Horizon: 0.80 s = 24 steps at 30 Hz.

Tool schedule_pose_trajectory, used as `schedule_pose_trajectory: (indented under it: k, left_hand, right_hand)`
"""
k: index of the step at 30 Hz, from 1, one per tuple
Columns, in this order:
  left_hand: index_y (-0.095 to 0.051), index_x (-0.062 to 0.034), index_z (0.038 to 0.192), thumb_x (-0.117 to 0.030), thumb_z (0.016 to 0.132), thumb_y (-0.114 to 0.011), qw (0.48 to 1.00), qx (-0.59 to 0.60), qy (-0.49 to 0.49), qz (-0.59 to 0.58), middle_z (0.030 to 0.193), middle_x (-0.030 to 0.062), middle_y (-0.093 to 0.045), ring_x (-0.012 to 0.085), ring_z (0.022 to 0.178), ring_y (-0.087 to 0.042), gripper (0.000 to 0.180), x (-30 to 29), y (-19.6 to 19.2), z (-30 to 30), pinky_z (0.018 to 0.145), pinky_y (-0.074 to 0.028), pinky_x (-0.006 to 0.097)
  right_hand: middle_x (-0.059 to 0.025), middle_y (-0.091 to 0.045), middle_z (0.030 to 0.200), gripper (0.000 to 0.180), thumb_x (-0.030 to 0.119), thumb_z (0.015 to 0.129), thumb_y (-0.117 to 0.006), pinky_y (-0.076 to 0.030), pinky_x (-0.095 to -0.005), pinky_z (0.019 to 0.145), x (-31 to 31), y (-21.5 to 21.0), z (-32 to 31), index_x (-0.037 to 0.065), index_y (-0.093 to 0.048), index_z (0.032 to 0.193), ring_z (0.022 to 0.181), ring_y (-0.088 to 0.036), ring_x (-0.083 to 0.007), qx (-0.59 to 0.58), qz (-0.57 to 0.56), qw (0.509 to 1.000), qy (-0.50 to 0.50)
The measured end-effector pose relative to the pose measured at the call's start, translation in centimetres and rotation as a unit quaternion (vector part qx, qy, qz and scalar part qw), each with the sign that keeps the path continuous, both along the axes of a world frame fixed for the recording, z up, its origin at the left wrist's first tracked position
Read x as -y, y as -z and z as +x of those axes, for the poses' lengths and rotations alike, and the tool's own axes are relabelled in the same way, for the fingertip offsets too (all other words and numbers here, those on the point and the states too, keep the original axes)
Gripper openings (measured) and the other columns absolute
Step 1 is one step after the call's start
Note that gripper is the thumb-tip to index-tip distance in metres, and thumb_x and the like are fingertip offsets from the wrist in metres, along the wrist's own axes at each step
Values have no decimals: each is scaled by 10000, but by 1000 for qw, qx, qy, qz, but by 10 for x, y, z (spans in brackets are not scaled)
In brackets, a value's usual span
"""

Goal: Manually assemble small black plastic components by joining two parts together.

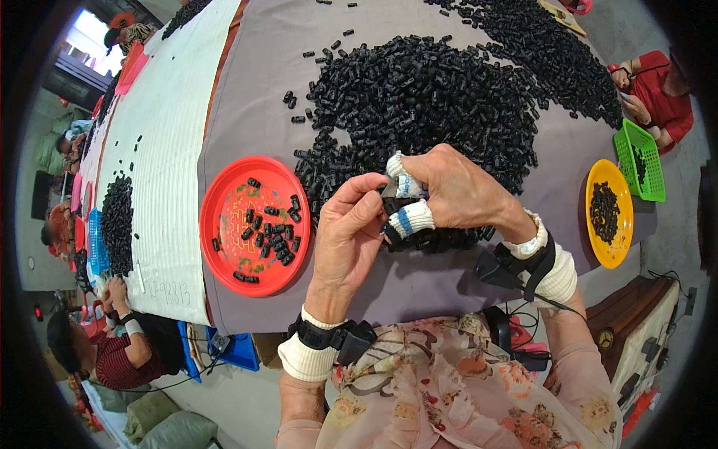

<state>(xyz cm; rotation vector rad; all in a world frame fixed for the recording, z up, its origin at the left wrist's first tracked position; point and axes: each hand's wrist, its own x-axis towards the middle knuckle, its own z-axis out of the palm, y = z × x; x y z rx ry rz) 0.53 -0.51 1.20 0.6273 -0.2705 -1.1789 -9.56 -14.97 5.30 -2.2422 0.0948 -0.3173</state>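
Observation:
My left hand is closed in a pinch, thumb against fingers, around a small black plastic part that shows only in part. Against it, my right hand is curled closed, with white wraps on its thumb and finger. A thin greyish edge shows between the fingertips; what the right hand grips is mostly hidden. Both hands are held over the near edge of a large heap of short black cylindrical parts. To the left of my left hand, a round red plate carries several of the same black parts.
A yellow plate with black bits stands at the right, beside a green basket. A grey cloth covers the table. Co-workers sit at the far right and along the left table. Another black heap lies there.

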Motion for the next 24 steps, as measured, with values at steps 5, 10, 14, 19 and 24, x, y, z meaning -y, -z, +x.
schedule_pose_trajectory:
  k: [5,10,14,19,24]
  left_hand:
    - [-570,6,1049,-81,864,-570,1000,9,-5,17,946,52,-612,105,824,-579,204,-1,-3,-2,743,-480,250]
    - [-579,8,1033,-83,860,-576,1000,21,-11,16,933,56,-618,110,808,-586,195,0,1,-2,737,-488,257]
    - [-579,10,1034,-70,848,-576,1000,15,-3,-5,960,97,-632,185,874,-623,202,-1,6,1,785,-525,323]
    - [-570,15,1040,-73,847,-577,1000,5,-12,-5,951,95,-633,177,869,-623,212,-1,8,1,775,-527,315]
    - [-569,12,1030,-71,854,-576,999,24,-22,12,935,73,-623,144,834,-610,194,0,2,-2,744,-517,287]
  right_hand:
    - [-108,-498,551,327,241,637,-736,-392,-324,461,-1,4,0,1,-526,711,466,-488,-228,-24,7,1000,-4]
    - [-126,-497,544,350,265,659,-725,-380,-345,453,-3,5,-2,0,-507,725,460,-484,-298,-28,2,1000,0]
    - [-132,-500,543,360,281,670,-722,-376,-350,450,-4,9,-1,3,-501,727,467,-500,-307,-15,-7,1000,-4]
    - [-132,-507,537,348,282,701,-700,-370,-354,443,-6,11,-1,6,-488,709,454,-505,-298,3,-25,1000,3]
    - [-129,-506,531,351,287,712,-695,-368,-352,435,-5,12,0,4,-488,703,443,-499,-296,3,-13,1000,-5]
